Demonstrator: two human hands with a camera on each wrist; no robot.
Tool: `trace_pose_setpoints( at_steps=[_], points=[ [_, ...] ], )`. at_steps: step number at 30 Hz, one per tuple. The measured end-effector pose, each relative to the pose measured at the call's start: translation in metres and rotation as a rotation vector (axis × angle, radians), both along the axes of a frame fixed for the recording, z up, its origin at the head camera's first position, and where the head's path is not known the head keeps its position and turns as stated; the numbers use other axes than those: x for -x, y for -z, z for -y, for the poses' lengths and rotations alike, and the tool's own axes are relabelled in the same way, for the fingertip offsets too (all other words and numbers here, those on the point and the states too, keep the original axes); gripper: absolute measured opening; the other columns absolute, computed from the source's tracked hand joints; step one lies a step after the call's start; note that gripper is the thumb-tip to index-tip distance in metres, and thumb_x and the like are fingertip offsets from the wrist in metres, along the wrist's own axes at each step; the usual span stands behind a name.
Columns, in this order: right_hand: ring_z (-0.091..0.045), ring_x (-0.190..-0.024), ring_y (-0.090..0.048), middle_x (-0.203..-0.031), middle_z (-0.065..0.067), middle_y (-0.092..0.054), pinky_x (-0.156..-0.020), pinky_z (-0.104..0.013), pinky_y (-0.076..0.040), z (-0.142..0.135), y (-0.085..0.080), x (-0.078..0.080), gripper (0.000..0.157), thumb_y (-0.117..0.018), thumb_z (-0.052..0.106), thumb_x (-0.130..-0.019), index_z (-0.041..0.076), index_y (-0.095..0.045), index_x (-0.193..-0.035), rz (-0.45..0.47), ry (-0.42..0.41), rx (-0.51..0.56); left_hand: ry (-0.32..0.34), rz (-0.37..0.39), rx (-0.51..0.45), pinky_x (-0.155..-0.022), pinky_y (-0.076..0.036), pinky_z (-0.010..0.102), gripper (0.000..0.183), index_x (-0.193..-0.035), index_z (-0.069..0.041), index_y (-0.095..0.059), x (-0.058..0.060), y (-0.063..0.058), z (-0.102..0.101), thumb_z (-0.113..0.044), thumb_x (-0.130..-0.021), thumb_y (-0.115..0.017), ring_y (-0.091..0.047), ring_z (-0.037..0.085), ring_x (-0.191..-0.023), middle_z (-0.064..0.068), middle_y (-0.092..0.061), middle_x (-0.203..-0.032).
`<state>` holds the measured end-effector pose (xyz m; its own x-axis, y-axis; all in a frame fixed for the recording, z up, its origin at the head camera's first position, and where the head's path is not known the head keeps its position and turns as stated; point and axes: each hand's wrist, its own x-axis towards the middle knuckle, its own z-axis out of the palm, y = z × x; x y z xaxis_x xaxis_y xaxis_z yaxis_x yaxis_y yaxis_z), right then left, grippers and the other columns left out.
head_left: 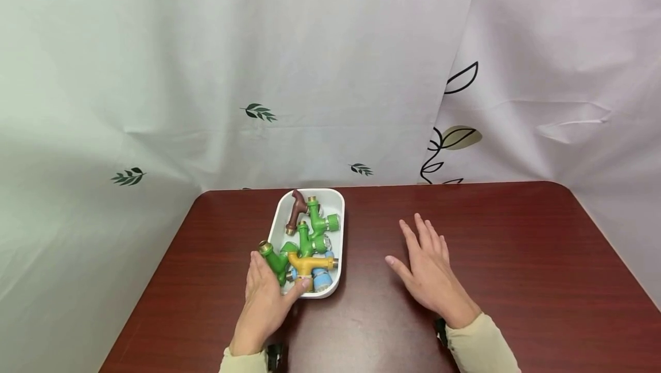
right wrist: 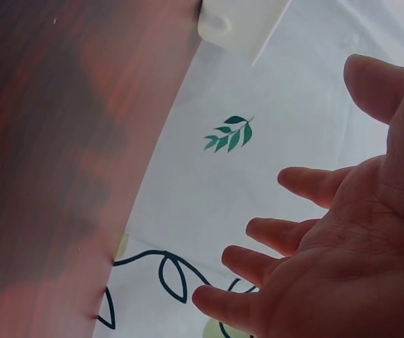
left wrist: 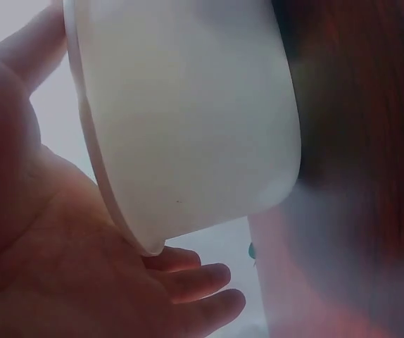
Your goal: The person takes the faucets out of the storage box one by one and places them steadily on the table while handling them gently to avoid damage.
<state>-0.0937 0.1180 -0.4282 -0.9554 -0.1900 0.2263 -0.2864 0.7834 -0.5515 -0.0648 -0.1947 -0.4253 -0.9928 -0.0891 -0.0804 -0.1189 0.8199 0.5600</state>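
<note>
Presently, tub work: steadying or squaring up the white tub of taps seems the likely step, though one moment cannot settle which.
White tub: on the table, between the two hands and nearer the left.
Taps: all in the tub, with a brown tap at the far end, a yellow tap lying across blue parts at the near end, and a green tap jutting over the left rim.
Left hand: fingers straight along the tub's left side, thumb reaching over the near end; touching it, apparently, without a curled grip.
Right hand: fingers spread (palm turned towards the tub), holding nothing, well apart from it.
Next move: moving the tub would call for the right hand at the opposite wall, clear of the jutting tap.
</note>
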Motion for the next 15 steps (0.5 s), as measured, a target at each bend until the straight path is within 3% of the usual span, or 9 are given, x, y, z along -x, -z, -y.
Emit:
trace_pose_setpoints(
  at_steps=[9, 15],
  points=[
    [-0.048, -0.147, -0.016, -0.161, -0.027, -0.020, -0.111, -0.069, -0.017, 0.011, 0.001, 0.004, 0.071, -0.067, 0.034, -0.097, 0.001, -0.037, -0.153, -0.020, -0.037, -0.002, 0.016, -0.001, 0.032, -0.114, -0.019, 0.061, 0.142, -0.149, 0.022, 0.003, -0.003, 0.003, 0.002, -0.061, -0.072, -0.083, -0.015, 0.057, -0.142, 0.043, -0.005, -0.155],
    [-0.047, -0.146, -0.020, -0.160, -0.027, -0.022, -0.112, -0.060, -0.028, 0.019, 0.000, 0.009, 0.072, -0.070, 0.033, -0.095, 0.000, -0.040, -0.152, -0.035, -0.067, 0.004, -0.013, -0.004, 0.017, -0.104, -0.041, 0.054, 0.145, -0.151, 0.019, 0.001, -0.002, 0.006, 0.000, -0.064, -0.068, -0.084, -0.041, 0.046, -0.129, 0.037, -0.021, -0.148]
  ],
)
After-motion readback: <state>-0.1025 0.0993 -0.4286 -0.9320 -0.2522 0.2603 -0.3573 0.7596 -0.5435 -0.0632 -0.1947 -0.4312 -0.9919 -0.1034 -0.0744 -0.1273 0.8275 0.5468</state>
